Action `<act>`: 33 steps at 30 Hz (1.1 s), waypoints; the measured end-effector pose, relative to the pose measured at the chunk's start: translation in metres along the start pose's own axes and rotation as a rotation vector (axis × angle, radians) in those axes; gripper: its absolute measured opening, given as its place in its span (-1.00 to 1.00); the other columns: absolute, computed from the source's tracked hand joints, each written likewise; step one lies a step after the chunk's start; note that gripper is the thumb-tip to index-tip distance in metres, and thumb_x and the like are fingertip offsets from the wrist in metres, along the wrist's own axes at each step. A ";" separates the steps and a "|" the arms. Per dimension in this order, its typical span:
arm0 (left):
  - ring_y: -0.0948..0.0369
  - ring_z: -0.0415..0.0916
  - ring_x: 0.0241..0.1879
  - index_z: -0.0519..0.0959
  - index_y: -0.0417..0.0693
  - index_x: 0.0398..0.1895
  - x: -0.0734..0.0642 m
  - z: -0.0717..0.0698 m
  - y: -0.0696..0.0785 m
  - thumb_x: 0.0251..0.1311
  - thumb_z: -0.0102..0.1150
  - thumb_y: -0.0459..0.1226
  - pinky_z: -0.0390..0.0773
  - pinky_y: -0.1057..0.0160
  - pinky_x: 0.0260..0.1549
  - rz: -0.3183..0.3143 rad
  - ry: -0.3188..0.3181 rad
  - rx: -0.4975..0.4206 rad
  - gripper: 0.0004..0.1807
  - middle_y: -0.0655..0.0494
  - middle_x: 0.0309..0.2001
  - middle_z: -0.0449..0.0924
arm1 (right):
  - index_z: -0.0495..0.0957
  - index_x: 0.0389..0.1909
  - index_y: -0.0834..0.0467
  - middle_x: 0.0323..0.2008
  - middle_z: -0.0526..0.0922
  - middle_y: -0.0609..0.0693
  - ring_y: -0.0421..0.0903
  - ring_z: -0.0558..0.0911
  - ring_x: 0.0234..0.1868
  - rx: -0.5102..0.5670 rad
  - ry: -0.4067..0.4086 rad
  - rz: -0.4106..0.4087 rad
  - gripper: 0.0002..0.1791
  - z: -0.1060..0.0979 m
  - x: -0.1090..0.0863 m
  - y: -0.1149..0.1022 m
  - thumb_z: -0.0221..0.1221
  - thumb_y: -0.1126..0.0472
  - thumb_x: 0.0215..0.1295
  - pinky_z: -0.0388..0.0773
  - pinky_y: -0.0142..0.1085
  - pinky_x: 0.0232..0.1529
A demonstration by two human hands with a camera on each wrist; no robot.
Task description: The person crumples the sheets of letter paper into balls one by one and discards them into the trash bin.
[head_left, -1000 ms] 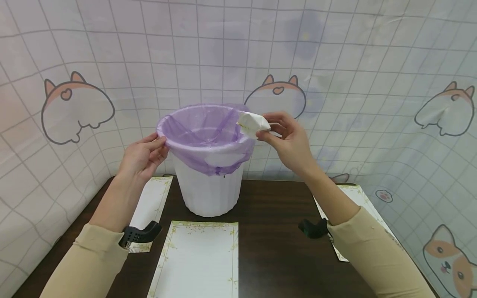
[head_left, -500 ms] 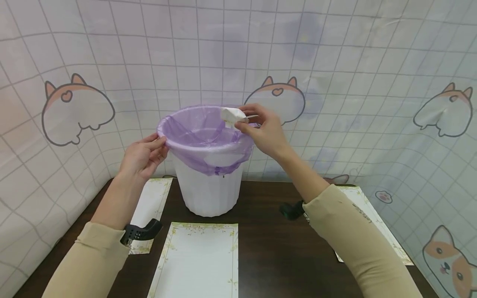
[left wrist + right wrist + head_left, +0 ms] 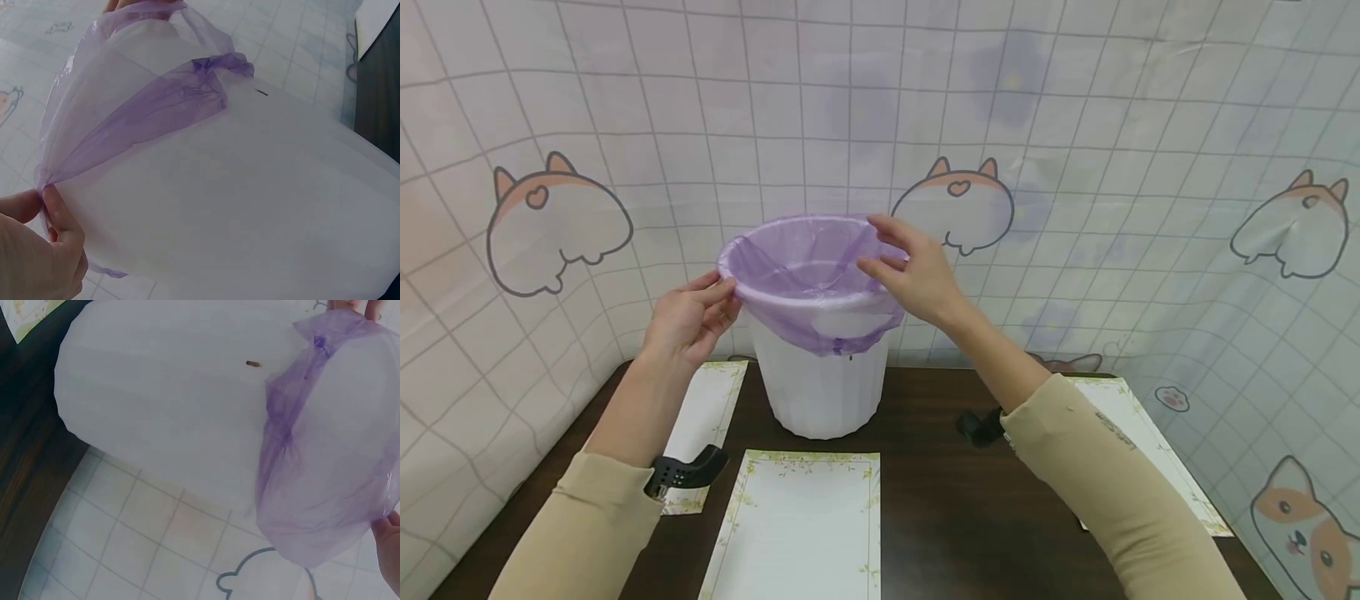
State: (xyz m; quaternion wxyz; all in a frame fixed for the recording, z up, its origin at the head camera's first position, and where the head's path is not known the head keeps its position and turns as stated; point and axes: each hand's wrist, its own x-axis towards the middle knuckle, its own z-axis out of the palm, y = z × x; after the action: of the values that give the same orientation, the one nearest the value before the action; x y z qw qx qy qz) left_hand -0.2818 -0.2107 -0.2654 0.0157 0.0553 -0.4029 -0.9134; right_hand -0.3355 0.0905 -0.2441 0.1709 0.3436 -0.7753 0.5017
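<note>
A white trash bin (image 3: 823, 396) stands upright on the dark table, with a purple bag (image 3: 808, 321) folded over its rim. My left hand (image 3: 683, 321) pinches the rim and bag at the left side; the left wrist view shows its thumb and fingers (image 3: 62, 215) on the lined edge. Over the right side of the opening, my right hand (image 3: 921, 271) has its fingers apart, and nothing shows between them. In the right wrist view only part of that hand (image 3: 389, 550) appears, beside the bag. The bottom of the bin's inside is hidden.
A bordered sheet of paper (image 3: 797, 525) lies in front of the bin. Another sheet (image 3: 703, 408) is at the left, and one more (image 3: 1150, 442) at the right, partly behind my right sleeve. A grid-patterned cloth (image 3: 820, 108) with dog drawings surrounds the dark table (image 3: 955, 517).
My right hand moved left over the bin and let go of a crumpled white piece, which is now out of sight. The left hand stays on the rim.
</note>
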 end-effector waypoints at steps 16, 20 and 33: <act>0.21 0.51 -0.03 0.30 -0.21 0.28 -0.006 -0.024 -0.006 0.49 0.15 -0.30 0.56 0.34 0.07 0.060 -0.032 0.123 -0.59 0.00 0.13 0.27 | 0.60 0.02 0.36 -0.02 0.63 0.21 0.16 0.55 0.03 -0.111 0.188 -0.260 -0.76 -0.013 -0.052 0.023 0.28 0.36 0.39 0.62 0.05 -0.03; 0.23 0.51 -0.08 0.33 -0.20 0.25 -0.012 -0.030 -0.014 0.51 0.13 -0.26 0.58 0.35 0.05 0.089 -0.022 0.208 -0.62 0.01 0.10 0.29 | 0.60 -0.04 0.35 -0.07 0.63 0.18 0.08 0.56 -0.03 -0.104 0.186 -0.220 -0.81 -0.016 -0.076 0.033 0.27 0.37 0.40 0.63 -0.11 -0.07; -0.12 0.25 0.38 0.11 -0.36 0.55 -0.048 -0.067 -0.086 0.57 0.05 -0.13 0.28 -0.12 0.37 0.071 -0.106 1.038 -0.30 -0.27 0.47 0.19 | 0.60 0.04 0.19 -0.10 0.68 -0.05 -0.12 0.66 -0.10 -0.082 -0.125 -0.112 -0.79 0.010 -0.148 0.072 0.26 0.34 0.43 0.67 -0.20 -0.09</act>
State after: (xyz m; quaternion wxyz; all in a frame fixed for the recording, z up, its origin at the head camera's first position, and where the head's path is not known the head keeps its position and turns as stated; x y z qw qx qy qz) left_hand -0.2251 -0.1983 -0.3693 -0.0033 -0.0044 -0.8044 -0.5940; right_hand -0.2806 0.1537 -0.3863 0.1640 0.4096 -0.7840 0.4366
